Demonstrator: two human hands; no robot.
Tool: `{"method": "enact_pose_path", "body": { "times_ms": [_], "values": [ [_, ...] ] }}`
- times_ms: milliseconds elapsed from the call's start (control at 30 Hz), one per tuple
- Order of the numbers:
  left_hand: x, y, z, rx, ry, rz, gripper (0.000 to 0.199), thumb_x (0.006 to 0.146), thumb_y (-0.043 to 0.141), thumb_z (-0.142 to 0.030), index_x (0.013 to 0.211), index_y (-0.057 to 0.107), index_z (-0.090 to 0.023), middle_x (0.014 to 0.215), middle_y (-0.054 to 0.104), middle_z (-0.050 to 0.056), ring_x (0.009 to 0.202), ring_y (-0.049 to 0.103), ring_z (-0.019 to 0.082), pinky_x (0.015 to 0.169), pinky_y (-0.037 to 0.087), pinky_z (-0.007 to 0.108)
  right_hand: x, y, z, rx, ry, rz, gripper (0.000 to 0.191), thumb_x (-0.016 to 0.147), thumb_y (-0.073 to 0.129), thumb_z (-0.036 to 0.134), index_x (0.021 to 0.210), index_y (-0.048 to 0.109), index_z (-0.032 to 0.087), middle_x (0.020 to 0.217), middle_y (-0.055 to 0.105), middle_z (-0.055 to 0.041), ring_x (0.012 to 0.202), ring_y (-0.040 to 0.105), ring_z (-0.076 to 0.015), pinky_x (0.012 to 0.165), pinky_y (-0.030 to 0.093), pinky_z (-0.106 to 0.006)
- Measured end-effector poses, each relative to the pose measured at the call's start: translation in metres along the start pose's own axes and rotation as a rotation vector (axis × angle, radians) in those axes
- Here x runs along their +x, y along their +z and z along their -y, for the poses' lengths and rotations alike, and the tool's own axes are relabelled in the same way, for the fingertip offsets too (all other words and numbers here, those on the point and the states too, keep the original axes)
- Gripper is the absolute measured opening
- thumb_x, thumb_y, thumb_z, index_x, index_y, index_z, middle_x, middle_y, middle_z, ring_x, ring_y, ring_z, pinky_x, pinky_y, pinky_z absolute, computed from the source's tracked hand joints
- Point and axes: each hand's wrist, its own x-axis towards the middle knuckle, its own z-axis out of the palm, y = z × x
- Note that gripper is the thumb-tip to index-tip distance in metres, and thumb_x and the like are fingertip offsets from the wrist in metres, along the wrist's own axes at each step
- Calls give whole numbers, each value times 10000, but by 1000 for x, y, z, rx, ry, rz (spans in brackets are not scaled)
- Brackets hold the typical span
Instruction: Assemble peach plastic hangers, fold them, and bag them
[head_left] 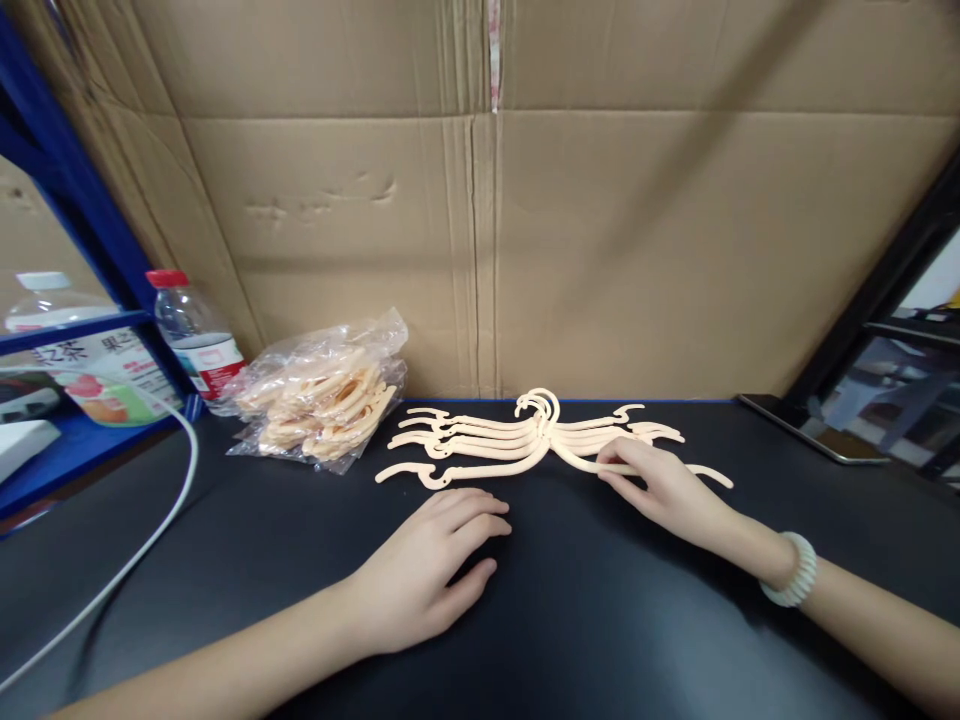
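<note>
Several cream plastic clothes hangers (495, 440) lie overlapped on the black tabletop (585, 610), their hooks bunched together at the back. My right hand (660, 490) pinches the right arm of the nearest hanger (495, 470) between thumb and fingers. That hanger's left arm reaches out in front of the others. Just in front of its left end, my left hand (439, 565) rests over the table with fingers stretched and apart, holding nothing. A pale coiled band (793, 570) circles my right wrist.
A clear plastic bag (322, 395) of folded cream hanger parts lies left of the hangers. Behind it stands a red-capped bottle (196, 335). A white cable (161, 525) crosses the left side. Cardboard (637, 220) walls the back; a dark flat device (814, 430) lies at right.
</note>
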Motion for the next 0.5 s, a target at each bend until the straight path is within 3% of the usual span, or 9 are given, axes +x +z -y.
{"method": "enact_pose_path", "body": {
  "times_ms": [300,500],
  "values": [
    [-2,1,0,-21,-49,-17,358,856,531,-161,1207,549,-232,1281,598,85,1223,523,247,1046,447,428,0,3,-9,4,47,-258,44,933,518,249,921,546,218,851,638,-33,756,613,-190,674,490,-317],
    [-2,7,10,-116,-198,-200,373,846,528,-179,1217,520,-224,1299,576,107,1225,532,259,1051,443,468,1,-2,-1,21,76,-377,81,925,528,280,869,537,222,789,621,-16,690,596,-178,629,473,-305]
  ]
}}
